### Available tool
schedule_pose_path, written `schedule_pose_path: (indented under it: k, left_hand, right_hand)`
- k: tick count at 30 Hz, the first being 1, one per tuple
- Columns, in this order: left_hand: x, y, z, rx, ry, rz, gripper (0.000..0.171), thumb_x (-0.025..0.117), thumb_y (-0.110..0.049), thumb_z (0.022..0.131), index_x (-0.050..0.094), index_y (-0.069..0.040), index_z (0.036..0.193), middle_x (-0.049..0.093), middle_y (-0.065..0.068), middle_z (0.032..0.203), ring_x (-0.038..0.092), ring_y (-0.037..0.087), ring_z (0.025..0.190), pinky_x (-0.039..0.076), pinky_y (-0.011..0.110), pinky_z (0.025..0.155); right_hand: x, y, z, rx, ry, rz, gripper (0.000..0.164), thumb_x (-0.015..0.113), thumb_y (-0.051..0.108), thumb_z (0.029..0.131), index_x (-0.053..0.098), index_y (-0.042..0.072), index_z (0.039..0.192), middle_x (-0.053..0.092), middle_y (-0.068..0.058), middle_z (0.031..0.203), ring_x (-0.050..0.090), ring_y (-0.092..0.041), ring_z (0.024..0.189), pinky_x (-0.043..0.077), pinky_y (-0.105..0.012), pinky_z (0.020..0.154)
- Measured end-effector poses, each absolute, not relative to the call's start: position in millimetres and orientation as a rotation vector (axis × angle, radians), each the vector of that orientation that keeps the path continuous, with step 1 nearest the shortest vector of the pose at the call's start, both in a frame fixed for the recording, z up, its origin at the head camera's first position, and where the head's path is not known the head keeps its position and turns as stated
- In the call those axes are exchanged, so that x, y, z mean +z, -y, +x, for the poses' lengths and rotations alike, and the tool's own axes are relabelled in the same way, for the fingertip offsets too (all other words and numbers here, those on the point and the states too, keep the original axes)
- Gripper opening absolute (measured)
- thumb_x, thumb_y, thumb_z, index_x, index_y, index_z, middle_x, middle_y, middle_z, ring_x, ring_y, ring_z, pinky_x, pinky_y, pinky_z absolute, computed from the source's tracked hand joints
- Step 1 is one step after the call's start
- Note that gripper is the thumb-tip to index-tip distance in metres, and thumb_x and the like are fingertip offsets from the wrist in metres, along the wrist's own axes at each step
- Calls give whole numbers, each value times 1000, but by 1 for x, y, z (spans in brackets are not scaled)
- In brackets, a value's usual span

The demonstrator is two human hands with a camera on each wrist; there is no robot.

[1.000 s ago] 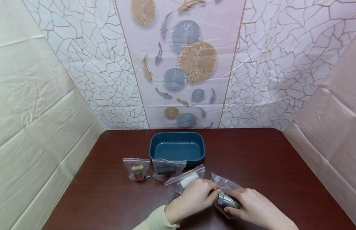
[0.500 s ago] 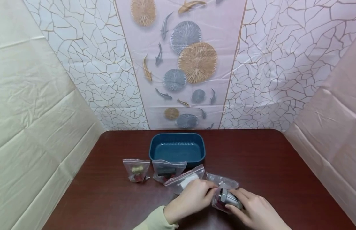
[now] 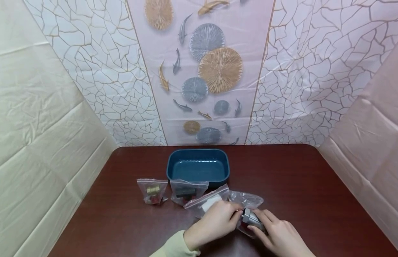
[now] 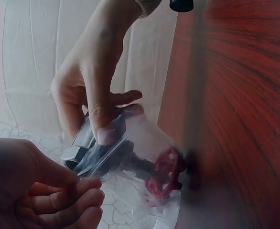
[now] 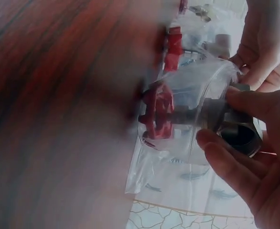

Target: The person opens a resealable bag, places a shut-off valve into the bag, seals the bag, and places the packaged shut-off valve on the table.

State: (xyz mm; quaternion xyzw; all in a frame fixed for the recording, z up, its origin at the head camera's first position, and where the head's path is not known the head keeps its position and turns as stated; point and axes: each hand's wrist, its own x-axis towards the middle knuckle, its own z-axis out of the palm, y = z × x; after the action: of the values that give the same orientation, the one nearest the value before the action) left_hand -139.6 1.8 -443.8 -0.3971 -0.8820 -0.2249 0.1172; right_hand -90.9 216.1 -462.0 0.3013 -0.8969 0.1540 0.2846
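Note:
My right hand (image 3: 279, 230) grips the grey metal body of a gate valve (image 3: 251, 217) between thumb and fingers. In the right wrist view, the valve's red handwheel (image 5: 159, 112) points at the table and lies inside a clear zip bag (image 5: 183, 143), while the body stands out of the bag's mouth. My left hand (image 3: 215, 221) pinches the bag's edge beside the valve, thumb against fingers, as the left wrist view also shows. In the head view this hand partly covers a neighbouring zip bag (image 3: 223, 192) with a white piece inside.
Behind the bags stands a blue rectangular tub (image 3: 169, 170). A zip bag with a brass valve (image 3: 153, 190) and another with a black and red item (image 3: 186, 193) stand in front and to the left. All rest on the dark red table (image 3: 298, 178).
My right hand and the valve have shifted slightly left, and the loose part of the bag has swung left with them. The left hand keeps its pinch almost in place.

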Motion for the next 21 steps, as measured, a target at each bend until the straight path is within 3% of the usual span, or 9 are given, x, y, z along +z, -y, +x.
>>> schedule_pose_path:
  k: [5,8,12,16,21]
  left_hand:
    - [-443,-2,-140,-659,2599,-1148,16,64,-14,97,71,-17,83,56,-13,63,50,-4,57,39,16,53]
    - [-443,-3,-140,-657,2598,-1137,16,65,-14,97,71,-17,82,55,-14,61,48,-4,56,38,16,52]
    - [-444,-4,-140,-651,2602,-1133,14,66,-16,97,73,-17,85,58,-14,64,49,-4,58,40,16,54]
    - [-445,-5,-139,-662,2617,-1132,12,66,-18,97,76,-16,91,62,-14,69,50,-6,61,41,15,56]
    - [-444,-5,-139,-679,2628,-1130,14,65,-17,98,74,-17,87,53,-16,62,43,-6,56,36,13,53]
  right_hand:
    - [-458,-212,-90,440,2467,703,43,91,28,72,71,13,107,62,7,91,60,-4,63,47,-28,50]
    - [-453,-211,-90,472,2531,628,44,92,29,69,73,15,106,64,9,91,61,-4,67,48,-30,53]
    - [-446,-217,-90,598,2615,610,38,89,32,76,76,16,108,70,10,94,62,-2,74,52,-30,60]
    - [-440,-231,-91,931,2711,658,32,78,29,89,75,11,115,73,4,98,62,2,79,53,-25,63]
    - [-441,-242,-92,1202,2721,667,27,70,20,96,73,7,119,73,-3,107,65,0,87,55,-25,66]
